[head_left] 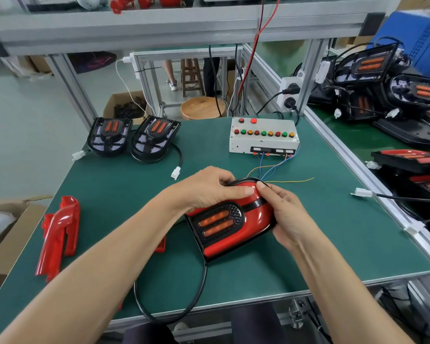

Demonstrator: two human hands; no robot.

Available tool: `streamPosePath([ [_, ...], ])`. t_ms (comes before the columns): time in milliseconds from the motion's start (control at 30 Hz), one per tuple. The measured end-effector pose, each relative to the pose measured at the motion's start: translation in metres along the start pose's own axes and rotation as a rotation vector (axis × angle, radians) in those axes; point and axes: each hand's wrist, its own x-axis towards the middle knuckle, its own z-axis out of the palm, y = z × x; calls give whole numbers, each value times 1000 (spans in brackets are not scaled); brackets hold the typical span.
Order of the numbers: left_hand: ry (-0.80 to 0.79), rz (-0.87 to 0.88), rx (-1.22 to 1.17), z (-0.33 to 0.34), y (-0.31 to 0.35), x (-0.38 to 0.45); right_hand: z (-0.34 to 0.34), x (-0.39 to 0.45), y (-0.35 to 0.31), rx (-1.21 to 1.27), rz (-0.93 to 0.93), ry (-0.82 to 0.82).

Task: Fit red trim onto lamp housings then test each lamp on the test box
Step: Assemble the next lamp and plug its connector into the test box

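Both hands (left (209, 189), right (287, 214)) grip the red-trimmed lamp (230, 219), rounded end pointing away.

We see a lamp housing (230, 225) wearing glossy red trim (257, 214), tilted mid-counter; loose red trim pieces (57, 234) lie left, two bare housings (134, 137) behind, the white test box (263, 136) beyond.

Glossy red plastic trim (255, 214) covers the lamp housing (224, 228); more glossy trim pieces (57, 234) lie on the matt green tabletop (333, 232). Scuffed white plastic test box (263, 139), brushed aluminium frame (310, 78).
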Motion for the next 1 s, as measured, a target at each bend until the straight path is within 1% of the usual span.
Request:
streamPosePath([
  [100,15,18,37,-2,2,-6,-3,-1,-1,-32,-1,-11],
  [267,-96,-30,117,-16,2,-18,-7,-4,-2,-56,8,-48],
  [333,-81,-1,82,-13,0,-22,-8,-5,-3,-67,2,-60],
  [400,-29,29,69,-7,-1,-25,-6,-3,-4,-90,-20,-64],
  [500,26,56,154,-2,-2,-26,-5,0,-4,-100,-35,-62],
  [667,-2,37,191,-3,-2,-23,-8,1,-1,-126,-29,-33],
  [733,1,1,180,-3,-2,-20,-8,3,4,-262,-109,49],
  [800,9,-64,98,-4,-3,-17,-10,1,8,-489,-272,159],
  [833,6,-101,39,-4,-3,-16,-12,-1,9,-626,-371,184],
  [900,-6,-177,-107,-5,-2,-14,-13,-4,10,-883,-538,179],
  [933,-11,-210,-173,-4,-2,-15,-12,-4,11,-970,-587,177],
  [1000,-4,-252,-247,-2,-2,-16,-9,-3,12,-1068,-626,204],
])
